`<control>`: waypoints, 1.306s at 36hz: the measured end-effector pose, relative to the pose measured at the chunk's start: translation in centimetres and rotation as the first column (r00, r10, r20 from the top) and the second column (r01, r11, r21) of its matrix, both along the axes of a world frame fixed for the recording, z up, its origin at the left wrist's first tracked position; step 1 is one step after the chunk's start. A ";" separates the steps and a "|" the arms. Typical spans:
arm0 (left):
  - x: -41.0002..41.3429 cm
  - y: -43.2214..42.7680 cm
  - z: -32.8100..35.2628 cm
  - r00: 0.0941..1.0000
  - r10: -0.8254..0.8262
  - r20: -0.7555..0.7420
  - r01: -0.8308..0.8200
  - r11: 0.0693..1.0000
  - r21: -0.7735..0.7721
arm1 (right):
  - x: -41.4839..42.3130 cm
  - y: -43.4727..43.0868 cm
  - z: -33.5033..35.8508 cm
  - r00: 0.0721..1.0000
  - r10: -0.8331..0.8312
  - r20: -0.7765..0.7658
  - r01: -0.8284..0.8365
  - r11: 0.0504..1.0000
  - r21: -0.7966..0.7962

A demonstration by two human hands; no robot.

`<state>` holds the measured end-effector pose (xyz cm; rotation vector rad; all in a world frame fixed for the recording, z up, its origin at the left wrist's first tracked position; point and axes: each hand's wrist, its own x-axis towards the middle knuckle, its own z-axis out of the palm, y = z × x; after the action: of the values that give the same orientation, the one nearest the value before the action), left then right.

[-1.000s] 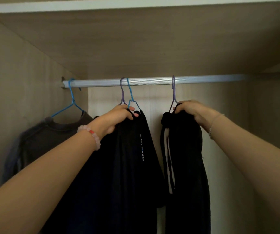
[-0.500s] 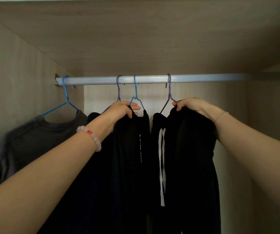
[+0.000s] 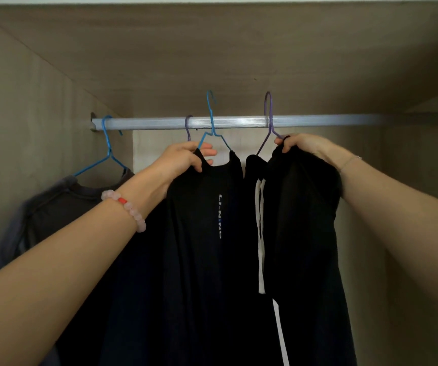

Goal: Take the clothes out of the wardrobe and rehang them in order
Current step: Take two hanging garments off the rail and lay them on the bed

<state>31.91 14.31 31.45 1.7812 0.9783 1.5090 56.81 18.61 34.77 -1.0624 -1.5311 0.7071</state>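
Left hand (image 3: 186, 161) clamps its grip on the black shirt (image 3: 212, 247), right hand (image 3: 301, 146) on the black trousers (image 3: 305, 233). Both hangers (image 3: 270, 109) stand above the rail (image 3: 344, 120), seemingly unhooked for removal.

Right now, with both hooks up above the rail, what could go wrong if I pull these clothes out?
1. The small purple hook beside the left hand, which grips the black shirt, sits over the rail while the shirt's blue hanger is raised clear; pulling out could snag it.
2. The right hand grips mostly cloth, so the striped black garment might slip off its purple hanger.
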 end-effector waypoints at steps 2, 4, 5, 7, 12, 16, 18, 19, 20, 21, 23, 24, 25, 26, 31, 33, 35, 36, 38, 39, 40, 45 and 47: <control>-0.1 -0.2 -0.2 1.000 -0.009 0.020 0.010 1.000 -0.018 | -0.6 -0.8 0.7 1.000 0.019 -0.004 -0.019 1.000 0.013; -0.1 -0.4 -0.6 1.000 -0.007 0.026 0.007 1.000 -0.022 | -0.8 -1.1 0.5 1.000 0.024 0.011 -0.024 0.999 0.030; -0.2 -0.4 -0.8 1.000 -0.004 0.025 0.005 1.000 -0.028 | -0.9 -1.3 0.1 0.999 0.029 0.014 -0.029 0.999 0.031; -0.6 -0.2 -1.2 1.000 -0.013 0.028 0.015 0.998 -0.063 | -0.8 -1.7 -0.9 0.999 0.038 0.013 -0.038 0.998 0.049; -1.3 -1.3 -3.4 0.998 -0.061 -0.001 0.061 0.989 -0.135 | -0.1 -4.6 -5.4 0.996 0.073 -0.061 -0.068 0.995 0.078; -1.5 -2.8 -6.8 0.993 -0.114 -0.032 0.107 0.980 -0.165 | 1.3 -7.0 -9.3 0.992 0.060 -0.107 -0.058 0.998 0.022; -1.9 -3.4 -9.1 0.992 -0.122 -0.025 0.116 0.977 -0.180 | 2.2 -7.9 -11.4 0.990 0.046 -0.137 -0.048 0.999 -0.012; -2.1 -3.8 -10.3 0.993 -0.119 -0.009 0.115 0.975 -0.188 | 2.8 -8.4 -12.6 0.990 0.042 -0.136 -0.045 0.999 -0.024; -2.3 -4.2 -11.7 0.994 -0.114 0.006 0.113 0.974 -0.197 | 3.2 -9.0 -13.8 0.991 0.039 -0.128 -0.043 0.999 -0.031; -2.5 -4.7 -13.1 0.994 -0.109 0.014 0.110 0.972 -0.206 | 3.7 -9.6 -15.1 0.992 0.039 -0.116 -0.043 0.998 -0.036; -2.7 -5.7 -16.0 0.994 -0.106 0.010 0.106 0.967 -0.234 | 4.6 -11.0 -17.6 0.994 0.067 -0.089 -0.072 0.996 -0.056; -2.8 -6.1 -17.5 0.994 -0.109 0.009 0.108 0.962 -0.250 | 4.9 -11.7 -18.8 0.994 0.082 -0.076 -0.088 0.993 -0.073; -2.8 -6.5 -18.9 0.993 -0.115 0.008 0.113 0.958 -0.264 | 5.2 -12.3 -20.0 0.994 0.093 -0.061 -0.099 0.991 -0.093; -2.9 -6.9 -20.3 0.993 -0.119 -0.001 0.114 0.956 -0.271 | 5.5 -12.9 -21.1 0.994 0.097 -0.047 -0.102 0.989 -0.110; -3.5 -8.2 -25.2 0.985 -0.172 -0.020 0.159 0.943 -0.292 | 5.6 -16.1 -26.3 0.996 0.076 -0.048 -0.084 0.978 -0.189; -3.7 -8.4 -26.4 0.977 -0.211 -0.013 0.199 0.936 -0.289 | 5.3 -17.6 -27.7 0.996 0.058 -0.067 -0.071 0.975 -0.209; -3.7 -8.5 -27.3 0.967 -0.253 -0.006 0.241 0.928 -0.285 | 4.7 -19.1 -28.7 0.997 0.025 -0.073 -0.041 0.972 -0.229; -3.7 -8.5 -27.6 0.961 -0.275 0.000 0.264 0.923 -0.279 | 4.4 -19.8 -29.1 0.998 0.003 -0.066 -0.018 0.972 -0.233; -3.6 -8.3 -28.0 0.946 -0.323 0.002 0.312 0.911 -0.268 | 3.4 -21.4 -29.5 0.997 -0.048 -0.059 0.033 0.972 -0.233; -3.6 -8.1 -28.2 0.937 -0.350 -0.002 0.337 0.903 -0.267 | 2.8 -22.2 -29.7 0.995 -0.079 -0.064 0.062 0.971 -0.230; -3.7 -8.0 -28.3 0.925 -0.380 -0.008 0.364 0.893 -0.266 | 2.3 -22.9 -29.9 0.991 -0.114 -0.071 0.095 0.970 -0.224; -4.3 -7.4 -29.1 0.843 -0.536 -0.046 0.509 0.822 -0.256 | -1.9 -27.3 -31.1 0.955 -0.267 -0.126 0.232 0.943 -0.239; -4.5 -7.4 -29.4 0.808 -0.587 -0.060 0.555 0.791 -0.256 | -4.0 -29.6 -31.7 0.928 -0.322 -0.187 0.267 0.925 -0.270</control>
<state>27.42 6.91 2.08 1.8076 0.5551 0.8628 52.79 -11.02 3.08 -1.3126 -1.0747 0.7840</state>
